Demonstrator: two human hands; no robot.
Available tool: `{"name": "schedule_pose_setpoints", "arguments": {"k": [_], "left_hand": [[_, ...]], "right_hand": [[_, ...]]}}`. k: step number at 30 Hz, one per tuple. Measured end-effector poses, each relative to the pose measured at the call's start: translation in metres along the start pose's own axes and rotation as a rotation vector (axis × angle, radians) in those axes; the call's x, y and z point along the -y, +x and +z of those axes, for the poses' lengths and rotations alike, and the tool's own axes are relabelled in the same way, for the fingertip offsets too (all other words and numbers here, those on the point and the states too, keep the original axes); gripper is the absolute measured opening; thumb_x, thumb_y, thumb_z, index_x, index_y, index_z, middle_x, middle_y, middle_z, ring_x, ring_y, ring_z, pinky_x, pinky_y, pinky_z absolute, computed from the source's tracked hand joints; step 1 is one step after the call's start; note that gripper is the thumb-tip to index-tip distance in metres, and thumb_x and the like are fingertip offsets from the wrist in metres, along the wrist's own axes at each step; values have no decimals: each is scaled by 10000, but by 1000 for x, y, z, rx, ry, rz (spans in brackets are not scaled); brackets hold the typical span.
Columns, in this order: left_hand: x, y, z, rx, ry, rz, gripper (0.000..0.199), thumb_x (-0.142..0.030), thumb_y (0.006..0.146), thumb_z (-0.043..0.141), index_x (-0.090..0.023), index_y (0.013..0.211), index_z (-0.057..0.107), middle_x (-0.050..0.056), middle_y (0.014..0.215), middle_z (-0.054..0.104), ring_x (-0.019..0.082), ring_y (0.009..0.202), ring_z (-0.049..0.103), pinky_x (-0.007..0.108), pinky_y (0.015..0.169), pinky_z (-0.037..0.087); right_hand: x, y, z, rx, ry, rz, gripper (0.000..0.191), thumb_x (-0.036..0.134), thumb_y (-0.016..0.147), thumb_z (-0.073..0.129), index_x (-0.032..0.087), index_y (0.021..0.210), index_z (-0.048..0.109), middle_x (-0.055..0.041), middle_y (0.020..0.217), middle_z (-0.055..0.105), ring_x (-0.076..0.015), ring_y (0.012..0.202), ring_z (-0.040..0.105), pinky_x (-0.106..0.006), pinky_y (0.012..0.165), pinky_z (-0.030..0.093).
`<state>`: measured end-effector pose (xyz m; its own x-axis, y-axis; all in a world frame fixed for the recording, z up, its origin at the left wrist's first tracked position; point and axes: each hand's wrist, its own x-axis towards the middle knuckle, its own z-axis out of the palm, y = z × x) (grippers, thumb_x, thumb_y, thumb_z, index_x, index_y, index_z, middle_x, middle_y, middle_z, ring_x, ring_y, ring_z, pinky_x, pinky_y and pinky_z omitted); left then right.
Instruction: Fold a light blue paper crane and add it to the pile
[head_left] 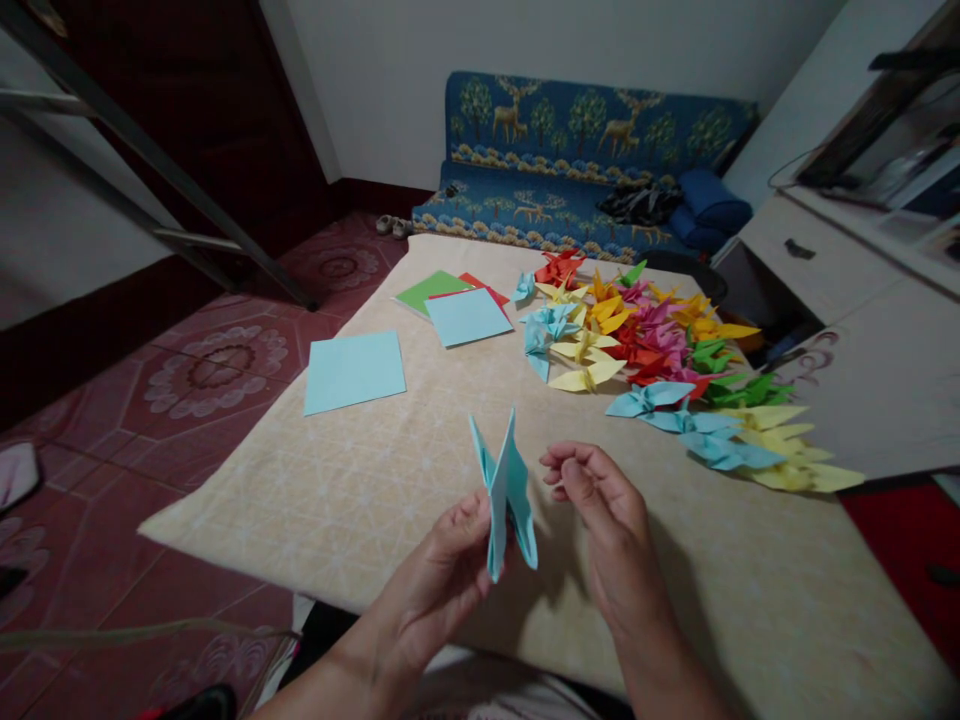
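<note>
My left hand grips a partly folded light blue origami paper near the table's front edge. The paper stands upright between the fingers and thumb, its folded flaps spread apart and two points showing at the top. Just to the right, my right hand hovers apart from the paper. Its fingers are loosely curled in with the thumb against them, and nothing shows in them. A flat light blue paper sheet lies on the table, left of and beyond my hands.
Another light blue sheet overlaps green and red sheets farther back. Many colourful folded paper cranes cover the right side of the cloth-covered table. Behind it stands a blue patterned sofa; a ladder leans at left.
</note>
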<state>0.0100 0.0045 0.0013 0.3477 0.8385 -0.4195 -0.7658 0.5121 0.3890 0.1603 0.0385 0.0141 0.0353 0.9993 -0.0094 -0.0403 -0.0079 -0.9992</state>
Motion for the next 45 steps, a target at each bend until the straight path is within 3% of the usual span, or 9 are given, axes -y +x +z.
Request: {"name": "schedule_pose_setpoints", "arguments": {"k": [4, 9, 13, 16, 18, 24, 34, 39, 45], "left_hand": [[-5, 1, -7, -190, 248, 238, 307, -239, 634, 837, -146, 868, 661, -23, 693, 630, 44, 584, 561, 123, 559, 442], [-18, -3, -15, -348, 755, 535, 193, -252, 649, 799, -158, 774, 685, 0, 691, 648, 108, 641, 577, 200, 607, 454], [-33, -4, -20, -296, 1328, 637, 86, -233, 733, 691, -164, 778, 718, 18, 652, 645, 123, 579, 532, 231, 555, 415], [-42, 2, -24, -172, 1667, 570, 131, -179, 761, 617, -180, 810, 738, 45, 703, 676, 144, 603, 562, 242, 557, 406], [-45, 8, -28, -105, 1795, 526, 170, -153, 761, 594, -187, 835, 744, 58, 742, 688, 161, 631, 590, 250, 573, 416], [-49, 26, -44, 4, 1843, 485, 214, -125, 740, 597, -175, 901, 728, 67, 827, 704, 186, 731, 631, 260, 646, 448], [-65, 38, -34, 17, 1971, 409, 160, -164, 725, 621, -184, 833, 737, 38, 747, 695, 154, 646, 596, 237, 585, 390], [-64, 40, -36, -21, 2031, 473, 125, -158, 716, 663, -188, 821, 723, 35, 758, 677, 157, 677, 586, 247, 610, 375], [-55, 35, -43, -56, 1969, 536, 129, -251, 740, 732, -181, 846, 707, 37, 789, 664, 179, 753, 582, 274, 669, 388]], "right_hand": [[-6, -3, -4, -20, -42, 8, 235, 430, 840, 636, 212, 928, 640, -34, 889, 669, -151, 777, 608, -236, 708, 477], [-12, -6, -8, -17, -190, -25, 217, 402, 834, 643, 194, 895, 639, -43, 830, 667, -162, 712, 596, -253, 634, 471], [-17, -5, -11, -28, -327, -138, 129, 321, 843, 633, 199, 886, 632, -32, 799, 648, -177, 732, 611, -282, 667, 488], [-22, -4, -12, 8, -463, -317, 64, 212, 842, 615, 212, 902, 639, -37, 873, 631, -170, 753, 597, -289, 677, 491], [-26, -2, -13, 93, -541, -420, 143, 139, 838, 594, 223, 941, 648, -44, 934, 620, -175, 810, 596, -300, 714, 498], [-33, 9, -13, 385, -766, -458, 284, 55, 783, 636, 252, 986, 667, -44, 964, 645, -226, 972, 576, -380, 857, 486], [-36, 32, -1, 454, -949, -508, 247, 124, 775, 706, 243, 986, 657, -47, 975, 624, -237, 983, 543, -374, 825, 474], [-38, 39, 1, 488, -982, -434, 232, 154, 772, 725, 242, 971, 642, -28, 954, 627, -209, 973, 544, -343, 836, 447], [-36, 50, 4, 570, -984, -335, 128, 139, 757, 731, 221, 801, 643, 5, 846, 608, -174, 891, 550, -291, 772, 417]]}}
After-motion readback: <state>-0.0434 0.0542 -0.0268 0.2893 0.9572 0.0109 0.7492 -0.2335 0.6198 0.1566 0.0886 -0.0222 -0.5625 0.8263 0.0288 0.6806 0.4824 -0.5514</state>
